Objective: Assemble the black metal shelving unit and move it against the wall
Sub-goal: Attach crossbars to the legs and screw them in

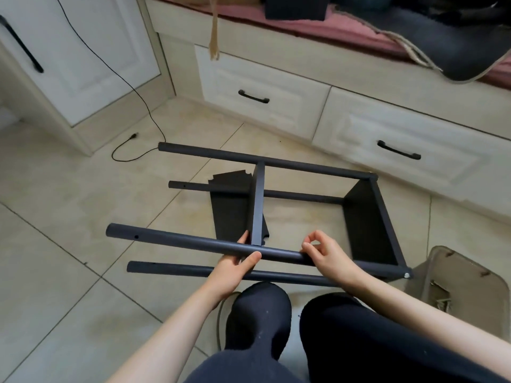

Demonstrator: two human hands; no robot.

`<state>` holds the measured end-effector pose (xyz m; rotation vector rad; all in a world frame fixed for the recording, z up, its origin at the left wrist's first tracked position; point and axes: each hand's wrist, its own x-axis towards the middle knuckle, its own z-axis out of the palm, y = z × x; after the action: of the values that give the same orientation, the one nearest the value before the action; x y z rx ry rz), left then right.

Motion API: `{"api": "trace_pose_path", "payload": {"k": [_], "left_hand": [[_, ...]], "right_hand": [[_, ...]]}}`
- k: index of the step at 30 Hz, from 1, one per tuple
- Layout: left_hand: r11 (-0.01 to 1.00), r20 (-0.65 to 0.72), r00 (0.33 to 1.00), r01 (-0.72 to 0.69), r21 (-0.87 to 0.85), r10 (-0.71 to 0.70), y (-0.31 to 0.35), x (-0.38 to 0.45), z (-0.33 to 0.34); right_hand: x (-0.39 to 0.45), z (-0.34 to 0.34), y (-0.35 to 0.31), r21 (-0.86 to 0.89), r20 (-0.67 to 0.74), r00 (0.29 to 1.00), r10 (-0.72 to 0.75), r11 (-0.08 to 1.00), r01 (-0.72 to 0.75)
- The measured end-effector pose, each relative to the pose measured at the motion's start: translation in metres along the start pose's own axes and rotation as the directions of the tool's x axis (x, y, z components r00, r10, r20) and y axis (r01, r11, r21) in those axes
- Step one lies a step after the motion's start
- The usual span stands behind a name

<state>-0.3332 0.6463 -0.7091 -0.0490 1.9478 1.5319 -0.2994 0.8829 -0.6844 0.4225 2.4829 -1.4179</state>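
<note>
The half-built shelving unit (276, 217) is shown lying on its side on the tiled floor (55, 203), at the centre of the view, with four black tubes running from nine o'clock to three o'clock. One shelf panel (367, 225) is fixed at the three o'clock end; a second, middle panel (258, 203) stands between the tubes, its near edge meeting the upper near tube (179, 241). That tube is gripped by the left hand (237, 265), fingers above and thumb below, just at seven o'clock of the panel's near edge. The right hand (325, 257) is rested on the same tube at four o'clock of that edge, its thumb and forefinger pinched together; whether a screw is held there cannot be told. A risk is judged at the middle panel: if its corner is not yet fastened, the tube may be rolled by the left hand and the holes thrown out of line. A small fastener, if dropped, may be lost among the parts. A loose cable (143, 106) lies at eleven o'clock, near the drawers (262, 98).
</note>
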Motion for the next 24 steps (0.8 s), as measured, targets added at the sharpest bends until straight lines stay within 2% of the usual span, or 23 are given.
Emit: {"api": "trace_pose_path", "payload": {"k": [5,9,13,16,18,20,22,24], "left_hand": [[0.994,-0.082,0.994,0.058,-0.096,-0.066,-0.001,0.006,0.001],[0.975,-0.246,0.953,0.135,-0.174,-0.176,0.001,0.007,0.005],[0.976,-0.46,0.862,0.209,-0.062,-0.214,0.003,0.004,0.012],[0.934,-0.594,0.795,0.296,0.202,-0.123,0.008,-0.004,0.021],[0.825,-0.597,0.802,0.348,0.444,-0.017,0.012,-0.009,0.02],[0.653,-0.583,0.808,0.395,0.646,0.088,0.021,-0.012,0.013],[0.461,-0.542,0.814,0.406,0.789,0.211,0.033,-0.012,0.004],[0.325,-0.478,0.822,0.381,0.866,0.31,0.043,-0.012,-0.002]], "right_hand": [[0.006,0.002,0.004,0.018,0.012,1.0,0.001,1.0,-0.001],[0.011,0.0,0.003,0.009,0.035,0.999,-0.006,1.0,0.006],[0.013,0.0,0.004,0.007,0.045,0.999,-0.012,1.0,0.011],[0.013,0.002,0.002,0.016,0.049,0.999,-0.009,1.0,0.008],[0.012,0.002,0.001,0.006,0.053,0.999,-0.009,1.0,0.009],[0.011,0.001,-0.001,-0.008,0.054,0.998,-0.013,1.0,0.014],[0.011,-0.001,-0.002,-0.021,0.055,0.998,-0.017,1.0,0.018],[0.012,-0.002,-0.003,-0.033,0.063,0.998,-0.018,0.999,0.02]]}}
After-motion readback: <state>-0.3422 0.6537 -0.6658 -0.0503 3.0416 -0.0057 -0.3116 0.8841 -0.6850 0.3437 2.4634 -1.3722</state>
